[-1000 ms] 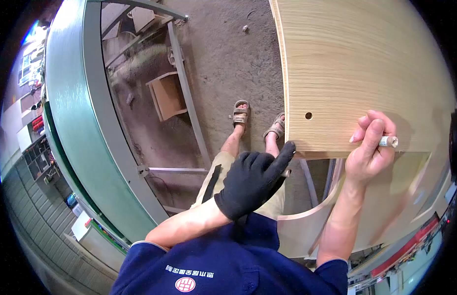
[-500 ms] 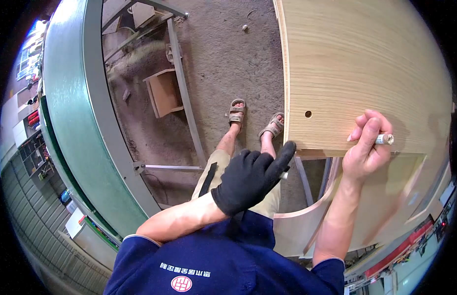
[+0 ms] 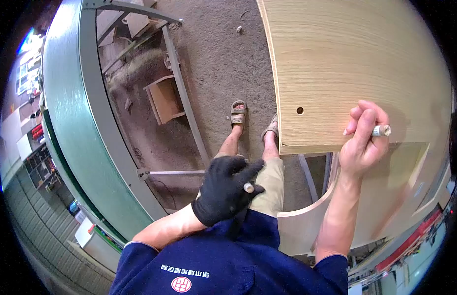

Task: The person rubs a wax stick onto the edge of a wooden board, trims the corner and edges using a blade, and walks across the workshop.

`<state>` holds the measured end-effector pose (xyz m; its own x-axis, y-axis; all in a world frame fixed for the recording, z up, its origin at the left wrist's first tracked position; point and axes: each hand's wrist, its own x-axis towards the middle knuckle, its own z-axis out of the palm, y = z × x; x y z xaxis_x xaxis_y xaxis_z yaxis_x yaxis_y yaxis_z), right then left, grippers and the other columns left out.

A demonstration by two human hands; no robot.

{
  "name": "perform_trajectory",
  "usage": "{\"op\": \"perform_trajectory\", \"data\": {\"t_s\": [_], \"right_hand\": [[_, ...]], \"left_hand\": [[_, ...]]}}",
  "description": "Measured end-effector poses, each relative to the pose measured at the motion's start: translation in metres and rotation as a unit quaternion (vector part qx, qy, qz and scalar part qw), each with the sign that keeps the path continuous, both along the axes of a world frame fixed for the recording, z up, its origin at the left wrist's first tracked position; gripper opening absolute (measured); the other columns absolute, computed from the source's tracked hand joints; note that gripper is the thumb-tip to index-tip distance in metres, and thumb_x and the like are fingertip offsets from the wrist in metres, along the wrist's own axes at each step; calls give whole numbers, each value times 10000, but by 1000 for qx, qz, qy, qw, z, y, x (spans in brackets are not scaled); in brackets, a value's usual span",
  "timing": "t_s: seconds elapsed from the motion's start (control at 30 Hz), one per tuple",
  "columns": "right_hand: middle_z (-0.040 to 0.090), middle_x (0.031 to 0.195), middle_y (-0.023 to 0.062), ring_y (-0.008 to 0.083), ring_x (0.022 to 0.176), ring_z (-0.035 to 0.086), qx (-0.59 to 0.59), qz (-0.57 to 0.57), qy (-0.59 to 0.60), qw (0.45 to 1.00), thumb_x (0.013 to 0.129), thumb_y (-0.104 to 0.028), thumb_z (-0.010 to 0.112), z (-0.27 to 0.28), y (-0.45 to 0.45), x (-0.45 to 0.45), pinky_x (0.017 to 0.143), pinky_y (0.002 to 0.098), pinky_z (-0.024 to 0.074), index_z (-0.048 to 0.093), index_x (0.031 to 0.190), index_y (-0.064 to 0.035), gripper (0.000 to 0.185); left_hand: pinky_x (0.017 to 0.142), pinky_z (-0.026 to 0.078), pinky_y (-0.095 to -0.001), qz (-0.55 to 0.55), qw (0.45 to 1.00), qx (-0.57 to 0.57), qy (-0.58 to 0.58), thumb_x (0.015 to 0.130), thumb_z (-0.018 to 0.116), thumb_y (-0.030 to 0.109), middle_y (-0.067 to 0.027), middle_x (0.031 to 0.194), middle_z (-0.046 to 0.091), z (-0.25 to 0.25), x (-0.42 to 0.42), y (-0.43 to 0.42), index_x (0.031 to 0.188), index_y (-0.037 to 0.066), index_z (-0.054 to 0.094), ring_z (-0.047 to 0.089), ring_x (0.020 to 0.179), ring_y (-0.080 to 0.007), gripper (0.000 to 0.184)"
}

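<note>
My left hand (image 3: 227, 189), in a black glove, is closed around a small stick (image 3: 248, 187) whose pale round end shows between the fingers. It hangs over my lap, apart from the wood. My bare right hand (image 3: 367, 142) is curled round a white marker-like stick (image 3: 381, 130) and rests at the lower edge of a light wood-grain panel (image 3: 346, 64). A dark round hole (image 3: 300, 110) shows near the panel's left corner. Below that edge lies a pale board (image 3: 307, 223) with a curved cut-out.
A green-topped table (image 3: 71, 98) with a grey metal frame (image 3: 184, 93) stands at the left. An open wooden box (image 3: 165, 100) lies on the dusty floor (image 3: 213, 64) beneath it. Shelves with tools (image 3: 39, 162) are at the far left. My sandalled feet (image 3: 237, 114) are between the workpieces.
My left hand has drawn away from the panel's corner, down and to the left, with its stick. My right hand keeps its place at the edge. The view has shifted slightly.
</note>
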<state>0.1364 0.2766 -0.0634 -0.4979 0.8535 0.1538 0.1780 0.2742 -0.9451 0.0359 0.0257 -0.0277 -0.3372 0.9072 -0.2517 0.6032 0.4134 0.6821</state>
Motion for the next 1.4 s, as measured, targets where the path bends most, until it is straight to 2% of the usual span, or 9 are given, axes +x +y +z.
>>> {"op": "perform_trajectory", "data": {"t_s": [0.1, 0.13, 0.23, 0.27, 0.37, 0.63, 0.8, 1.33, 1.4], "right_hand": [[629, 768, 42, 52, 571, 487, 4, -7, 16, 1000, 1047, -224, 563, -2, 0, -1, 498, 198, 398, 638, 1009, -1, 238], [630, 750, 34, 43, 559, 492, 10, -10, 24, 1000, 1039, -212, 579, -2, 1, -2, 489, 194, 395, 639, 993, -7, 219], [634, 745, 29, 44, 565, 503, 14, -2, 35, 999, 1035, -209, 588, -3, 2, -1, 494, 202, 399, 646, 992, -8, 214], [633, 742, 16, 45, 562, 498, 1, -3, 34, 999, 1030, -211, 601, -3, 2, 0, 498, 207, 393, 652, 985, -14, 209], [625, 736, 3, 43, 552, 477, 15, -22, 22, 999, 1017, -211, 627, -3, 2, 0, 494, 218, 373, 660, 956, -28, 196], [587, 666, -29, 47, 535, 463, 56, -5, 12, 998, 994, -229, 663, -1, 5, 0, 476, 230, 357, 675, 926, -58, 184], [612, 699, -13, 44, 535, 499, 78, 9, 34, 996, 971, -222, 686, -1, 8, -1, 449, 220, 357, 664, 912, -64, 170], [670, 819, 25, 112, 644, 598, 79, 40, 27, 996, 926, -228, 723, 2, 12, 1, 531, 256, 470, 649, 933, -65, 178], [669, 819, 25, 114, 647, 600, 68, 36, 39, 996, 923, -230, 726, 0, 12, 0, 532, 259, 468, 649, 938, -64, 183]], "left_hand": [[718, 508, -412, 128, 990, -27, -56, 806, 770, 263, -157, 913, 660, 6, -6, -7, 1189, 43, 669, 640, 792, -328, 453], [772, 517, -383, 135, 987, -27, -86, 885, 730, 221, -151, 958, 664, 10, -8, -5, 1170, 31, 654, 654, 855, -296, 351], [806, 525, -371, 124, 974, 132, -134, 886, 735, 104, -151, 1012, 661, 4, -10, 10, 1138, 18, 634, 661, 908, -282, 285], [868, 531, -381, 144, 971, 125, -145, 849, 745, -3, -153, 1081, 660, 2, -6, 15, 1119, 21, 621, 667, 990, -285, 298], [905, 532, -382, 150, 971, 134, -128, 820, 772, -14, -158, 1107, 679, 10, -4, 34, 1113, 40, 639, 678, 1033, -290, 326], [866, 570, -382, 56, 993, 85, 56, 755, 845, 49, -160, 1145, 702, 12, 0, 47, 1134, 54, 672, 703, 1037, -309, 417], [740, 586, -379, 0, 990, 94, 108, 771, 823, 94, -155, 1105, 712, 10, -5, 51, 1133, 66, 661, 724, 924, -318, 397], [790, 573, -384, 40, 991, 100, 82, 821, 790, 40, -179, 1066, 697, 8, 4, 63, 1169, 36, 599, 709, 951, -344, 397], [829, 567, -374, 50, 992, 73, 87, 843, 761, -6, -176, 1083, 704, 12, 10, 69, 1166, 32, 590, 712, 983, -315, 368]]}}
